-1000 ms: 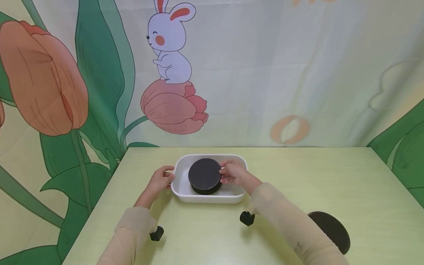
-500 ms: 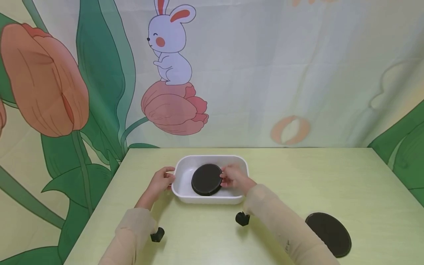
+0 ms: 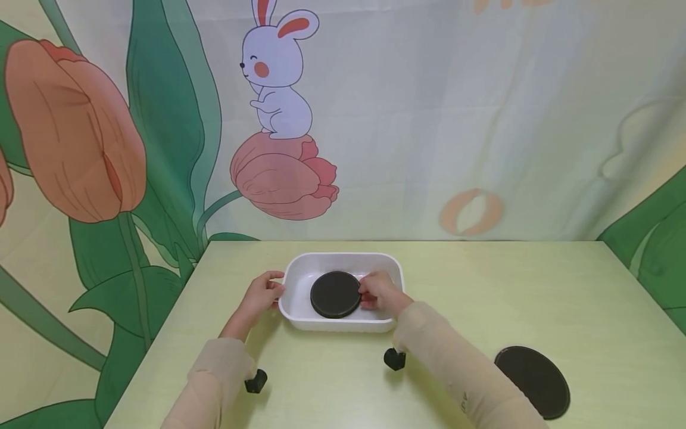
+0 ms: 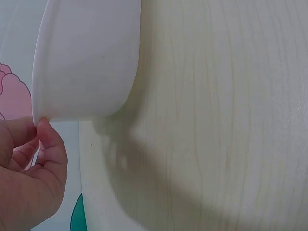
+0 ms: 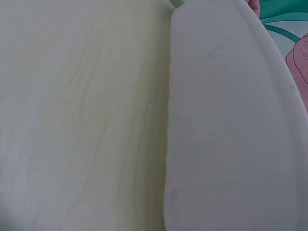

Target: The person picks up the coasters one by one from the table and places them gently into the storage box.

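Ok so, looking at a black disc (image 3: 336, 295) lying flat-ish in the white tray (image 3: 343, 326), a tad nearer the front wall. Got the left hand (image 3: 264, 290) pinching the tray's end rim, thumb & fingers curled on. Got the right hand (image 3: 380, 292) over the other end, fingers curled at the disc's edge, pinching AFAICT.

Prob light & fairly stiff IMO, smooth-looking on top, so might slide abt; wouldn't call it fragile. Best to take hold by the edge, thumb vs fingers, not flat on top.

Can see the 2nd black disc (image 3: 533, 381), on the worktop (image 3: 321, 381) & partly behind the right sleeve (image 3: 455, 363), only in the head view. Can see the left pinch close up in the left wrist view. Can't make out disc or right fingers in the right wrist view: mostly tray wall, worktop, some backdrop (image 5: 288, 12), + a bit of hand up top, prob the left.
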`<state>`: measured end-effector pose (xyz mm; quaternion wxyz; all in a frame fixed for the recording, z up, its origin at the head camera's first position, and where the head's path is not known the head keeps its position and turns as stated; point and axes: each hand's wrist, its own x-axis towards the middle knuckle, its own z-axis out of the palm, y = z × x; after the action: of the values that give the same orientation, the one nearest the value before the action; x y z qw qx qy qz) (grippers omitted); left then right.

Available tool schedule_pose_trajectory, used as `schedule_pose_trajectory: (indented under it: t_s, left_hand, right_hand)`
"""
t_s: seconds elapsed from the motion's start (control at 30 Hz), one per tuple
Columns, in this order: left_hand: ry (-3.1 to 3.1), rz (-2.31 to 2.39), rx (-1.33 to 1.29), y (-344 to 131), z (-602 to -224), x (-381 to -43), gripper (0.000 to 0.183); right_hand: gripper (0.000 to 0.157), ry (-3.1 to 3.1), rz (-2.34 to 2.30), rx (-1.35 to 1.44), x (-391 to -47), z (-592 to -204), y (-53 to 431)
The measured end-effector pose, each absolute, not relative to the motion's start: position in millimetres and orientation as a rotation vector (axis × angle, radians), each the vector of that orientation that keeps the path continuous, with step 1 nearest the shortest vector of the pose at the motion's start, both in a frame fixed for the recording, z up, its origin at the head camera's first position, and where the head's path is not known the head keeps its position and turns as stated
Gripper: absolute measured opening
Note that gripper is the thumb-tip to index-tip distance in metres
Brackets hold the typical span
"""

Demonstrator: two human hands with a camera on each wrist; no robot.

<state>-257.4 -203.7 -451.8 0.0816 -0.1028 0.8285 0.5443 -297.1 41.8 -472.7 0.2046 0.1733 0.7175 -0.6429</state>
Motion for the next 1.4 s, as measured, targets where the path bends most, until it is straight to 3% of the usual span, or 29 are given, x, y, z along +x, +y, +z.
schedule_pose_trajectory:
  t_s: [0.4, 0.7, 1.4]
  left_hand:
    - [2.476, 1.62, -0.305, -204, -451, -256, 0.034]
    - [2.488, 1.604, -0.312, -202, -450, -256, 0.034]
    - [2.485, 1.591, -0.316, -202, -449, -256, 0.034]
  right_hand:
    - [0.03, 2.059, -1.663, 0.362, -287, -434, 57]
    - [0.025, 2.12, -1.492, 0.104, -273, -409, 79]
    - [0.029, 2.08, -1.286, -0.285, -255, -391, 145]
